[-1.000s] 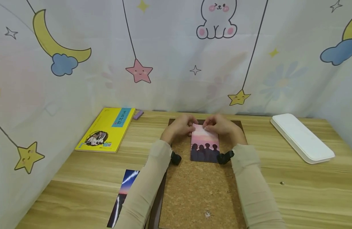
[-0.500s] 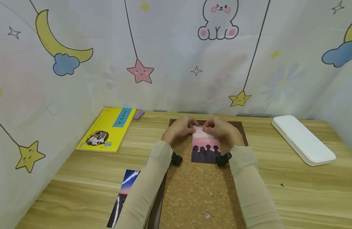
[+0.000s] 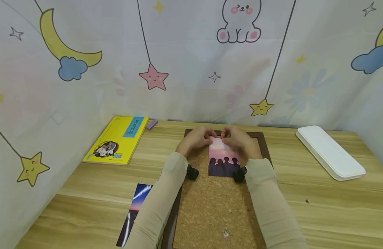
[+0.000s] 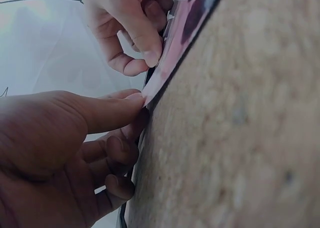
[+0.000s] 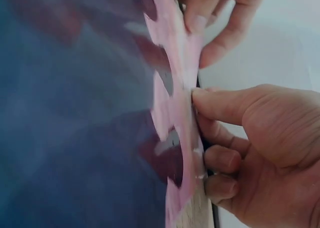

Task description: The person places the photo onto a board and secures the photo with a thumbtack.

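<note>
A photo print (image 3: 223, 157) with a pink sky and dark silhouettes of several people lies on the upper part of a brown-framed cork board (image 3: 214, 204). My left hand (image 3: 197, 137) pinches the photo's upper left corner between thumb and index finger. Close beside it, my right hand (image 3: 239, 140) pinches the top edge, its thumb (image 5: 215, 100) on the front. Its other fingers curl by the board's rim in the right wrist view. Whether anything small sits under the right fingertips is hidden. In the left wrist view the photo's top edge (image 4: 159, 82) lifts slightly from the cork.
A second photo (image 3: 133, 211) lies left of the board, partly behind the left sleeve. Further left are a yellow book (image 3: 115, 141) and a purple eraser-like block (image 3: 152, 125). To the right sit a white case (image 3: 329, 152) and a tiny metal piece (image 3: 307, 201).
A small shiny spot at the right fingertips one second ago is no longer visible. The right wrist has shifted slightly left; the left hand keeps its hold on the photo.
</note>
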Demonstrator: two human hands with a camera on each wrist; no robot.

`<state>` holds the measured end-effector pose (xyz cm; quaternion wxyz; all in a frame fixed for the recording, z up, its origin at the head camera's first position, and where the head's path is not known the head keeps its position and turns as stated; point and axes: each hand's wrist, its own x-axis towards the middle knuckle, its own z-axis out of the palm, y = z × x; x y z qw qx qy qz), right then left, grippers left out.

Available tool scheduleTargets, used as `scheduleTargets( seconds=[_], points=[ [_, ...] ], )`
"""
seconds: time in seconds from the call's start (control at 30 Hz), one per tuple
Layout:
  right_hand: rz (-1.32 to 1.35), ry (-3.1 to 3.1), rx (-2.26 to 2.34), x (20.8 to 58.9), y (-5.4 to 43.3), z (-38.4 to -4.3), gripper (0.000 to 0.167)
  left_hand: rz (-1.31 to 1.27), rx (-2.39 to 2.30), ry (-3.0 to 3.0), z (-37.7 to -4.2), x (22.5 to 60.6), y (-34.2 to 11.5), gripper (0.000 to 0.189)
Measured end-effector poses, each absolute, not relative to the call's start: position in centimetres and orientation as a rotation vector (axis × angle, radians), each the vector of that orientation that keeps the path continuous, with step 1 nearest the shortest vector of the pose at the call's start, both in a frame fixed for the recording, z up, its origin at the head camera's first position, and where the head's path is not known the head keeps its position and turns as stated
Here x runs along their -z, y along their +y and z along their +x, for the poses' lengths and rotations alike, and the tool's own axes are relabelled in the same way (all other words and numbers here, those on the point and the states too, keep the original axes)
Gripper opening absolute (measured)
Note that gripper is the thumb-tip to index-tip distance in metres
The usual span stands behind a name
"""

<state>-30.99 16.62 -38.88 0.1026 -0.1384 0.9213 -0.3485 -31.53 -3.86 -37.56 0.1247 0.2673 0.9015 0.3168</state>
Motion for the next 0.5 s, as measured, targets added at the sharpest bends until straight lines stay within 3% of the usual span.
scheduleTargets(
  seconds=[0.5],
  points=[
    [-0.230, 2.746, 0.861, 37.9, 16.6, -30.3, 0.012, 0.734, -0.761, 2.631, -31.0, 37.2, -3.7, 0.036]
  ],
)
